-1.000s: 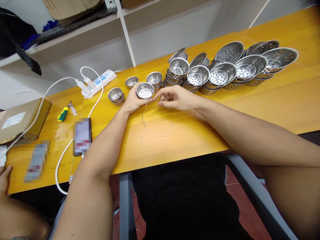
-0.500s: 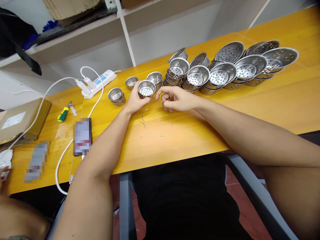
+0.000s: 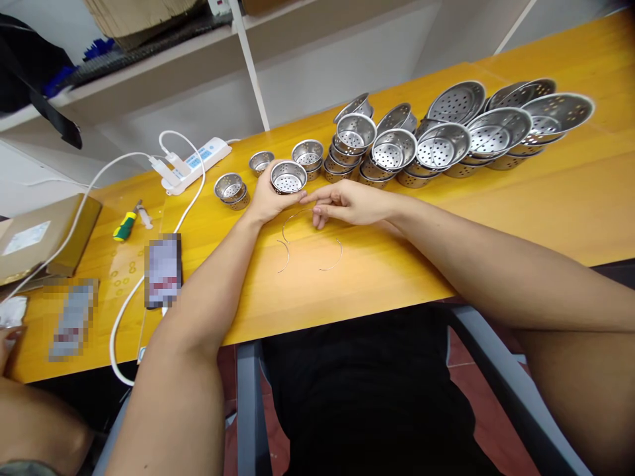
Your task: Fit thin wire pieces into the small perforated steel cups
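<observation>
My left hand (image 3: 268,198) is wrapped round a small perforated metal cup (image 3: 288,177), its open top facing up. Just right of it, my right hand (image 3: 342,201) has its index finger stretched toward my left thumb. The thumb and the other fingers of that hand are close together by a thin wire; whether they grip it is too small to tell. Below the hands, thin curved wires (image 3: 341,254) lie on the yellow table (image 3: 377,284). Small perforated cups (image 3: 307,155) stand behind and left of the held cup.
Stacked perforated metal bowls (image 3: 439,147) line the back right. At left are a power strip (image 3: 206,162) with white cables, a green-handled screwdriver (image 3: 125,227), a phone (image 3: 163,271) and a cardboard box (image 3: 47,238). Another person's hand (image 3: 7,344) shows at the left edge.
My right hand has shifted slightly down and left, its index finger now extended to my left thumb. The held cup has moved slightly left. The other person's hand has moved at the left edge.
</observation>
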The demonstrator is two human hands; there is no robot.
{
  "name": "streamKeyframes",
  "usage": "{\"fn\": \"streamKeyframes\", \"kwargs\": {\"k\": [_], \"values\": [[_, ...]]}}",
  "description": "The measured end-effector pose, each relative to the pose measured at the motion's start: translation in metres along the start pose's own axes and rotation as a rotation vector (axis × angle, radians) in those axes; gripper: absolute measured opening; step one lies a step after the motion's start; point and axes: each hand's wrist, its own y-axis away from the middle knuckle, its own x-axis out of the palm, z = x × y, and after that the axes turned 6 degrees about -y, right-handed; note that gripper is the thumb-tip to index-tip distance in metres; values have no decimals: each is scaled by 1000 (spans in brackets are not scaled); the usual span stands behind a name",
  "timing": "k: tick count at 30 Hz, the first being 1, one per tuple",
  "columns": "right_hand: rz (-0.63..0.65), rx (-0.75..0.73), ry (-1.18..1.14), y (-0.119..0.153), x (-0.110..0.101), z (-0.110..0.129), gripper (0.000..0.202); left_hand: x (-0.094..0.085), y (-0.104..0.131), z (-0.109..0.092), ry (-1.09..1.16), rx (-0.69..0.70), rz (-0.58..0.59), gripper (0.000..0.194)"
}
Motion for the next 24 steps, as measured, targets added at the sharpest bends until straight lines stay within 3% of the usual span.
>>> {"fn": "streamKeyframes", "kwargs": {"k": [3,5,10,12,18,24], "values": [[-1,16,88,1,-3,5,40,0,0,4,-10,-24,-32,109],[-73,1,125,0,-5,5,41,0,0,9,-31,-35,-78,108],[-481,-105,113,-5,-5,-7,48,-2,0,15,-181,70,-290,100],[-567,-96,122,-8,-3,-11,47,-2,0,12,-231,128,-330,98],[-614,-82,97,-11,1,-12,46,9,3,0,-236,236,-226,102],[-568,27,48,-11,-2,-11,35,10,2,0,-267,246,-234,98]]}}
